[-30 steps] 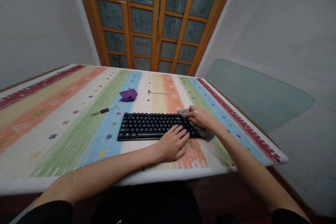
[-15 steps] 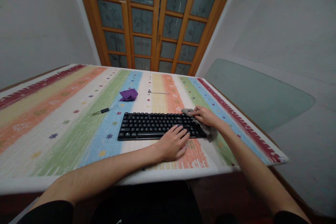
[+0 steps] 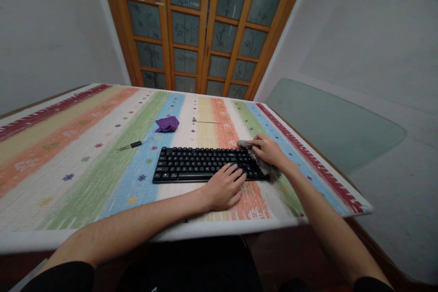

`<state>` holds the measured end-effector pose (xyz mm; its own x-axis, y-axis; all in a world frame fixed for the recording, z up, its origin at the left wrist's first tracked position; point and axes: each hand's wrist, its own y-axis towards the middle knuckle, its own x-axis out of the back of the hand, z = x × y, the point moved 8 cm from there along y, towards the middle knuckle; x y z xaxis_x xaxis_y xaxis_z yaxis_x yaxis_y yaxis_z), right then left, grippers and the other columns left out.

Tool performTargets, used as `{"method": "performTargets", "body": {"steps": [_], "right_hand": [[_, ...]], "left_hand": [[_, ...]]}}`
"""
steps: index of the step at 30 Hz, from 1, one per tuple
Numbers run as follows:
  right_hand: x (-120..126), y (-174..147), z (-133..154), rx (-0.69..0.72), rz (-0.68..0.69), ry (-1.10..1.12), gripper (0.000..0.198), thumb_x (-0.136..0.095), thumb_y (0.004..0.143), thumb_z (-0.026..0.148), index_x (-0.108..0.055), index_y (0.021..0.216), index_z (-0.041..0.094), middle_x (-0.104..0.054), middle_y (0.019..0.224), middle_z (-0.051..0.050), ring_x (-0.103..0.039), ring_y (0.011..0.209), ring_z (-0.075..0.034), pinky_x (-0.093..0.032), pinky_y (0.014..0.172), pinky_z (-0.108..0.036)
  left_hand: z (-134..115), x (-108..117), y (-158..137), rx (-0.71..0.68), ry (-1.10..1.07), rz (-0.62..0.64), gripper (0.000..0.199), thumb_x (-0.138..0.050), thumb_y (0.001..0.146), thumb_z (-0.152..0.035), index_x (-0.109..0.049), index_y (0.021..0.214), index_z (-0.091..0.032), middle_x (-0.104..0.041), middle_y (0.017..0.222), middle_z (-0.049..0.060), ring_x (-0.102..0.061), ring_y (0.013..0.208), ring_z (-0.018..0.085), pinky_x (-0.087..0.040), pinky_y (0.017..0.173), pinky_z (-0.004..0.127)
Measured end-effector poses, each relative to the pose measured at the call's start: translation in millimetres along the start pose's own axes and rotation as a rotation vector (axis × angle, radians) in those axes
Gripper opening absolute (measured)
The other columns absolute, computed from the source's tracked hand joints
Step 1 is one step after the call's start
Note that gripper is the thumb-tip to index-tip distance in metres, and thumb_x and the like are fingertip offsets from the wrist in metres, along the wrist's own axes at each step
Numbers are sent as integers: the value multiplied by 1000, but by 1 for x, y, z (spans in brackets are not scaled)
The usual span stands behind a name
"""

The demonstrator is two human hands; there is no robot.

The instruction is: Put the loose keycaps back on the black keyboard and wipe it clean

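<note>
A black keyboard [image 3: 191, 164] lies on the striped tablecloth in front of me. My left hand [image 3: 226, 186] rests on its lower right part, with the fingers spread over the keys and the palm near the front edge. At the keyboard's right end, my right hand [image 3: 268, 149] grips a grey cloth [image 3: 265, 169]. The cloth covers the right-hand keys and hangs over that end onto the table; one edge of it pokes out beyond my fingertips.
A crumpled purple cloth [image 3: 167, 124] lies behind the keyboard's left end. Left of the keyboard is a small dark-handled brush [image 3: 136, 144]. A thin metal rod [image 3: 207, 122] lies further back. Wooden glazed doors [image 3: 205, 32] stand beyond the table.
My right hand and the grey cloth have shifted very slightly at the keyboard's right end. My left hand stays on the keys.
</note>
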<state>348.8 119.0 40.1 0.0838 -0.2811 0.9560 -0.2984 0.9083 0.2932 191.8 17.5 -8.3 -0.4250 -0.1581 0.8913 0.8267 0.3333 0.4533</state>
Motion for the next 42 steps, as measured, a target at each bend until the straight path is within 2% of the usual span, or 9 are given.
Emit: {"method": "performTargets", "body": {"steps": [2, 6, 8, 16, 24, 33, 37, 42], "right_hand": [[2, -1, 14, 50, -36, 25, 38, -53, 92, 14, -76, 119, 27, -66, 96, -6, -62, 88, -19, -48, 80, -28], [-15, -9, 36, 202, 65, 34, 37, -55, 90, 11, -79, 114, 27, -64, 99, -7, -61, 87, -19, -49, 79, -29], [-21, -13, 35, 214, 96, 21, 39, -55, 89, 9, -78, 115, 27, -64, 99, -7, -60, 84, -18, -49, 77, -29], [-21, -18, 23, 258, 62, 41, 41, -54, 88, 9, -78, 116, 27, -64, 99, -9, -59, 83, -19, -51, 77, -31], [-21, -19, 12, 267, 110, 139, 42, -51, 93, 12, -76, 120, 30, -65, 101, -10, -60, 86, -20, -51, 80, -33], [-22, -23, -15, 184, 181, 147, 46, -50, 86, 7, -78, 117, 29, -64, 95, -7, -59, 85, -19, -50, 81, -33], [-23, -24, -10, 170, 189, 91, 49, -48, 86, 5, -77, 118, 28, -63, 93, -6, -58, 84, -18, -48, 79, -31], [-21, -26, 2, 149, 185, 31, 47, -50, 85, 5, -77, 118, 24, -64, 101, -9, -58, 84, -18, -48, 77, -29]], "left_hand": [[0, 0, 0, 0, 2, 0, 44, -53, 95, -34, -55, 132, -9, -62, 133, 15, -52, 130, 33, -37, 115, 47], [0, -1, 1, -8, -3, 6, 41, -53, 96, -34, -57, 128, -10, -62, 132, 16, -53, 128, 32, -36, 115, 47], [0, -2, 1, -10, -4, 7, 40, -52, 96, -34, -57, 128, -10, -62, 132, 16, -52, 128, 32, -36, 115, 47], [0, -3, 1, -15, 10, 8, 41, -50, 97, -35, -57, 129, -10, -61, 133, 16, -51, 131, 33, -35, 115, 46], [0, -1, 1, -1, 10, 16, 44, -52, 97, -35, -55, 133, -9, -62, 134, 17, -51, 131, 33, -35, 115, 46], [0, -2, 0, -7, 6, 9, 44, -52, 97, -35, -56, 132, -9, -61, 135, 16, -52, 130, 33, -35, 115, 46], [0, -1, 0, -5, 4, 10, 45, -53, 96, -35, -56, 132, -9, -61, 134, 15, -52, 130, 33, -35, 115, 46], [1, -3, 0, -6, 3, 16, 46, -54, 95, -35, -55, 133, -9, -61, 135, 16, -51, 131, 33, -35, 115, 47]]}}
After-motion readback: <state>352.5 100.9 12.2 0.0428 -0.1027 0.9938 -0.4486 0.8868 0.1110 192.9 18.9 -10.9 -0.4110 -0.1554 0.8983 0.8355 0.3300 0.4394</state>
